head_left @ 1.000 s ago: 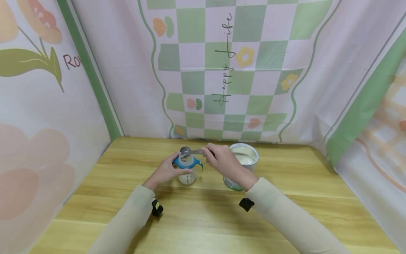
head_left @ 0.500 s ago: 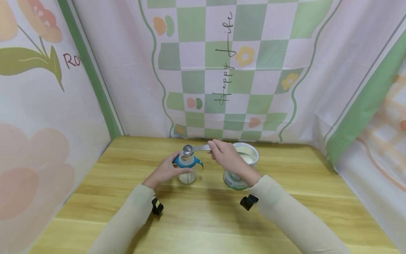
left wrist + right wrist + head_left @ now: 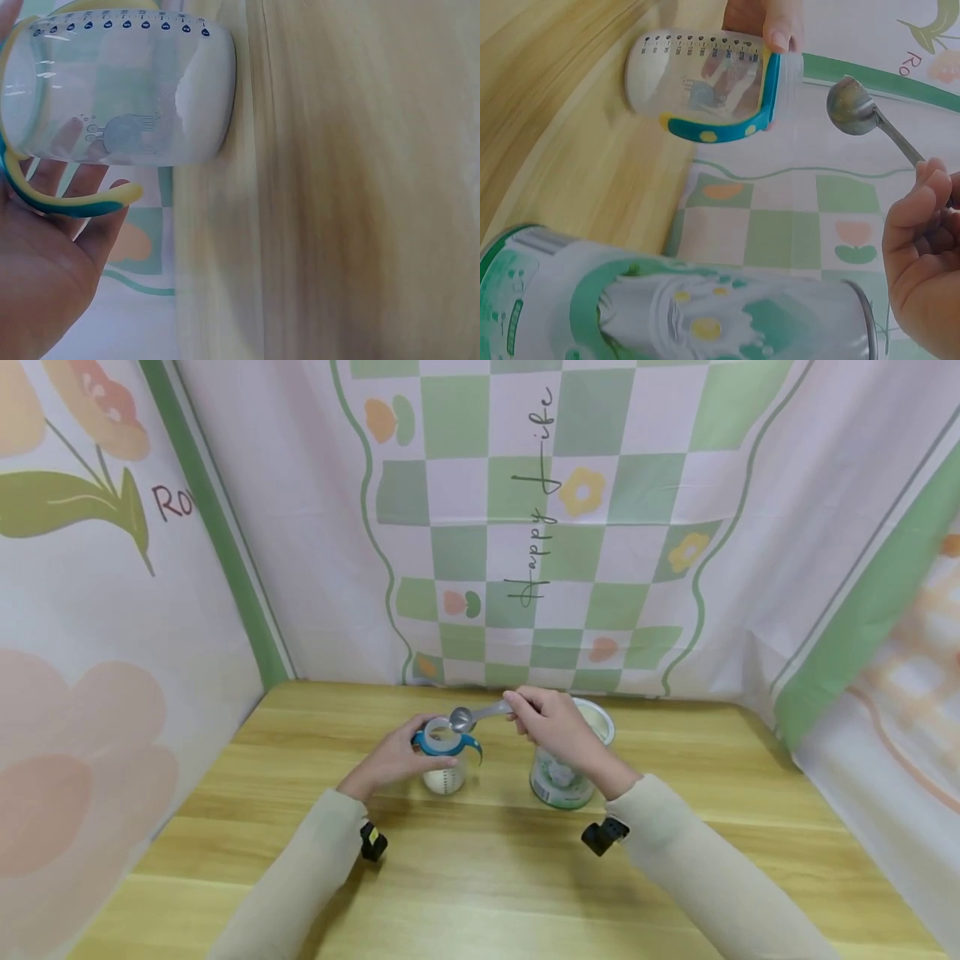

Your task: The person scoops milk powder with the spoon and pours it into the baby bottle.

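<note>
A printed cloth (image 3: 517,552) with green and white checks and the words "Happy Life" hangs behind the wooden table (image 3: 480,885), with more patterned cloth at both sides. The person's pale sleeves (image 3: 303,864) reach in from the near edge, a black device (image 3: 372,842) at each wrist. From above, the right hand (image 3: 553,731) and wrist stand in front of the tin (image 3: 561,783), hiding part of its mouth.

I count one tin, one bottle (image 3: 444,780) and one spoon (image 3: 462,720); the bottle has two handles (image 3: 82,202).

The bottle stands upright on the table, left of the tin and apart from it, the left hand (image 3: 397,758) gripping its collar. White powder lies banked in its bottom. The right hand pinches the spoon's handle, the bowl just above the bottle's open mouth, not touching. The tin is open, pale inside; how full, I can't tell.
</note>
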